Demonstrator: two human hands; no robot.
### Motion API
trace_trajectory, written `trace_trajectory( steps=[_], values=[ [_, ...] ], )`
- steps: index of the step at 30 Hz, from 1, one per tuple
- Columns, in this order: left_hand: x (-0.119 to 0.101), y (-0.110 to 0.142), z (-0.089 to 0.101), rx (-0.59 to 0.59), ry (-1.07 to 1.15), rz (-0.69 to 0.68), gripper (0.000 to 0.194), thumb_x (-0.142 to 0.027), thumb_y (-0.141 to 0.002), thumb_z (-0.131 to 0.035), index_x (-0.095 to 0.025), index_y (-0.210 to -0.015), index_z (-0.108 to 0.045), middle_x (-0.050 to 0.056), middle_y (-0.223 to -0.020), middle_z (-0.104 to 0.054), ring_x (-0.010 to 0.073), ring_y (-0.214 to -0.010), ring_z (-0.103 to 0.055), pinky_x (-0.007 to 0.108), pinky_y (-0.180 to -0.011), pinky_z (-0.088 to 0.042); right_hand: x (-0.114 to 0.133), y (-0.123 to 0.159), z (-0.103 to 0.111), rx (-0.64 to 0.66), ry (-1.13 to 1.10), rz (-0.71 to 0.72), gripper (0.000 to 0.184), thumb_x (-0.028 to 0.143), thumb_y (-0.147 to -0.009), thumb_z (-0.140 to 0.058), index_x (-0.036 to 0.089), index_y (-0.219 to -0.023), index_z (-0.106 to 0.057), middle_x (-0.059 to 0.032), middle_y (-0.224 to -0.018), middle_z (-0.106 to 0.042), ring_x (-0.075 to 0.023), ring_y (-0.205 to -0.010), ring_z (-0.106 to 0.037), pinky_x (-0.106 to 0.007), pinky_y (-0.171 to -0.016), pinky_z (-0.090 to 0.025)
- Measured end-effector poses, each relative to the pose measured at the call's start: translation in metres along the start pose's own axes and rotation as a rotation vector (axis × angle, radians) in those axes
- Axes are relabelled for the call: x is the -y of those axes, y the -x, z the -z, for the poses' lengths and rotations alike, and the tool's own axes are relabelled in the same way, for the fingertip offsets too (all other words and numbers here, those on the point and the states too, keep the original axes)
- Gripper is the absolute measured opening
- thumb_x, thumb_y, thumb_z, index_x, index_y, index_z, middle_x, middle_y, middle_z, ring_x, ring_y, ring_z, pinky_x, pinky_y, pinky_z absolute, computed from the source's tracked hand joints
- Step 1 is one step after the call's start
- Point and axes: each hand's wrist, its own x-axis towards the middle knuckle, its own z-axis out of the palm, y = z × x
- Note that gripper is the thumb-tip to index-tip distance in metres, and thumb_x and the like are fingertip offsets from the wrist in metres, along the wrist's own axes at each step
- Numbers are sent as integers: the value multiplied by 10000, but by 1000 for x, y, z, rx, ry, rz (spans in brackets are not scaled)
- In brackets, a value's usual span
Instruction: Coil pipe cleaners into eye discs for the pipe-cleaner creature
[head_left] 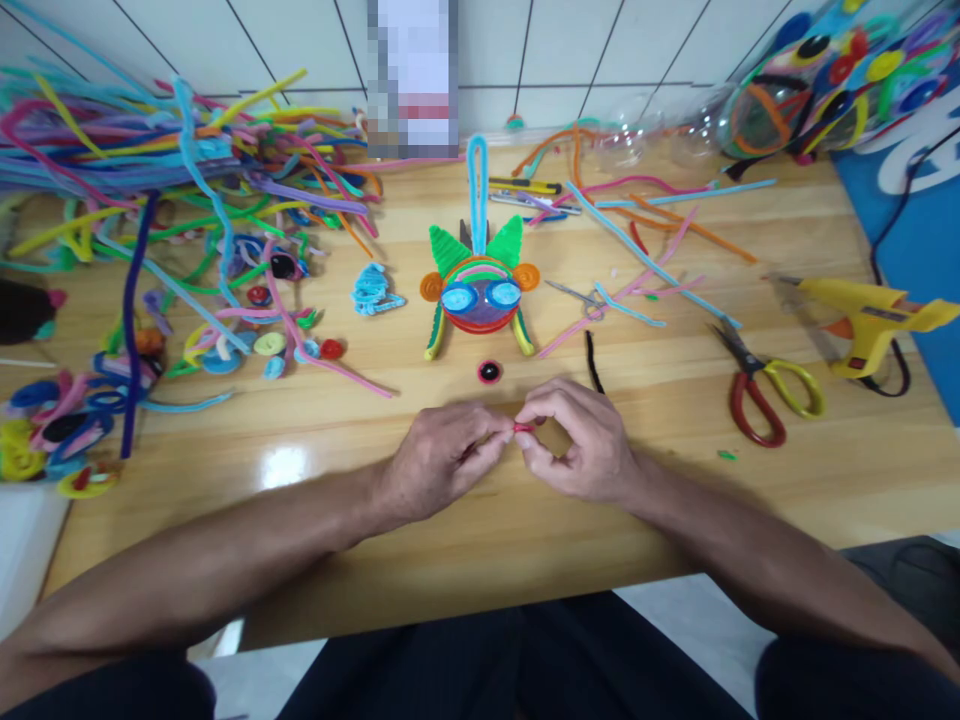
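Note:
Over the near middle of the table, my left hand (457, 450) and my right hand (574, 438) meet fingertip to fingertip. Both pinch a small red coil (523, 427), which looks like wound pipe cleaner; my fingers partly cover it. Just beyond them lies a round disc (489, 372) with a red rim and a black centre. Farther back is a colourful pipe-cleaner figure (481, 285) with green pointed ears, blue oval eyes, orange spirals at its sides and a tall blue loop on top. A short black pipe cleaner (593, 362) rests beyond my right hand.
Red-and-yellow scissors (757, 385) and a yellow glue gun (862, 310) with a cord lie at right. Small scissors (577, 297) sit among loose pipe cleaners (637, 250). Piles of pipe cleaners (150, 150) fill the left. A blue bundle (373, 291) lies left of the figure.

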Motion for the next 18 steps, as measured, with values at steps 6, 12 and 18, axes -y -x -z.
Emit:
trace_trajectory(
  steps=[6, 12, 18],
  values=[
    [0, 0, 0, 9, -21, -4, 47, -118, -963, -620, -157, -951, -644, 35, -743, -717, 108, -632, -632, 208, -604, -502, 0, 0, 0, 3, -4, 4, 172, 101, -844, -630, 227, -938, -561, -36, -816, -672, -196, -758, -662, -336, -672, -544],
    [0, 0, -1, 18, -35, -25, 44, -117, -961, -626, -152, -972, -650, 46, -775, -731, 114, -668, -658, 207, -629, -519, -1, 1, -1, 12, 13, 19, 184, 64, -826, -591, 229, -891, -541, -31, -791, -659, -193, -738, -645, -331, -663, -530],
    [-1, 0, 0, 16, -13, -8, 54, -111, -955, -623, -153, -962, -654, 37, -774, -725, 105, -661, -647, 198, -620, -507, 0, 1, 0, 25, -8, -4, 157, 94, -846, -583, 233, -906, -542, -25, -798, -652, -191, -738, -635, -333, -668, -521]
  ],
)
